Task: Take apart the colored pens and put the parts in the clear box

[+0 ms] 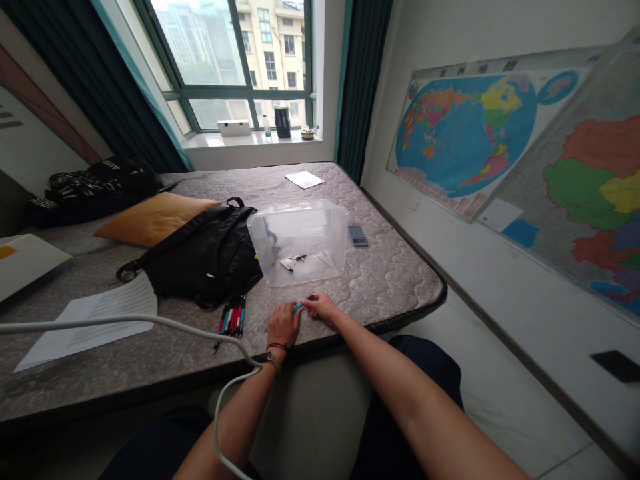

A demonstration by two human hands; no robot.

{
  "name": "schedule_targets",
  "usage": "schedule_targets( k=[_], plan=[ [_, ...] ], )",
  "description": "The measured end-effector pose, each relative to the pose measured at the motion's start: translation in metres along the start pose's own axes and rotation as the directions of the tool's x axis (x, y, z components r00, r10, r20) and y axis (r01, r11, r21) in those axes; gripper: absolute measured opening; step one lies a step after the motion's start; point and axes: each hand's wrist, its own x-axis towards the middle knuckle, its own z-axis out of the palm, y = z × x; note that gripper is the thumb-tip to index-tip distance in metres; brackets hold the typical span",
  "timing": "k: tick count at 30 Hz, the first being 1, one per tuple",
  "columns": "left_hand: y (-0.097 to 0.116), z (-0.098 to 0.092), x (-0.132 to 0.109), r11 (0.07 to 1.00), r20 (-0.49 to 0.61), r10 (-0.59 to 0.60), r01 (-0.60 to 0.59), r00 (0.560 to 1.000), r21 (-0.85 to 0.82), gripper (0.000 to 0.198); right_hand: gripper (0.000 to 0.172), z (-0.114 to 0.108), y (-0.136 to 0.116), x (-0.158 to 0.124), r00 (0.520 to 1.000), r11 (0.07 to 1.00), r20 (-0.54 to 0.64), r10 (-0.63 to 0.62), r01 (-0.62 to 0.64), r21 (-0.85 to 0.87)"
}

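Meeting at the near edge of the grey quilted mattress (390, 280), the left hand (283, 325) and the right hand (320, 307) closed on a small teal object (298, 307) from either side. The left hand was curled with its knuckles up and its fingertips at one end, while the right hand pinched the other end between thumb and fingers. The piece was too small to show more. It sat just above the mattress, probably so both wrists could rest there and keep steady.

A clear plastic storage box (300, 240) stood open just beyond the hands, within easy reach, with a few small items on its floor. A bundle of red, black and teal pens (233, 319) lay to the left, beside a black fabric backpack (205, 257) that slumped against the box. White printed sheets of paper (95, 320) lay further left, with a white cable (150, 323) trailing over them towards the left wrist.
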Motion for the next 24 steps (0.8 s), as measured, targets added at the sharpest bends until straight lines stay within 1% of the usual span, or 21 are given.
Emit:
schedule_targets(
  k=[3,6,12,17,21,24],
  plan=[
    [-0.0009,0.0000,-0.0006,1.000,0.004,-0.002,0.002,1.000,-0.025,0.029,0.027,0.0004,0.0001,-0.0003,1.000,1.000,0.018,0.002,-0.002,0.000],
    [-0.0008,-0.0013,-0.0007,0.999,0.023,0.006,-0.005,1.000,-0.034,0.022,0.028,0.0010,0.0016,0.0008,1.000,1.000,0.010,-0.003,0.003,0.004],
    [0.0004,-0.0041,-0.0002,0.997,0.026,0.005,-0.003,1.000,-0.072,0.030,0.030,-0.0001,0.0044,0.0031,1.000,1.000,0.011,-0.009,0.009,0.019],
    [0.0002,-0.0028,0.0005,0.999,0.031,0.014,-0.013,0.999,-0.044,0.034,0.028,-0.0007,0.0049,0.0031,1.000,1.000,0.004,0.001,-0.001,0.023],
    [-0.0005,-0.0018,0.0008,0.998,0.045,0.017,-0.014,0.999,-0.054,0.039,0.026,-0.0012,0.0062,0.0037,1.000,1.000,-0.003,-0.002,0.002,0.003],
    [-0.0010,-0.0016,0.0005,0.997,0.027,0.017,-0.015,0.999,-0.077,0.036,0.024,-0.0016,0.0076,0.0048,1.000,1.000,0.006,-0.008,0.008,0.002]
  ],
)
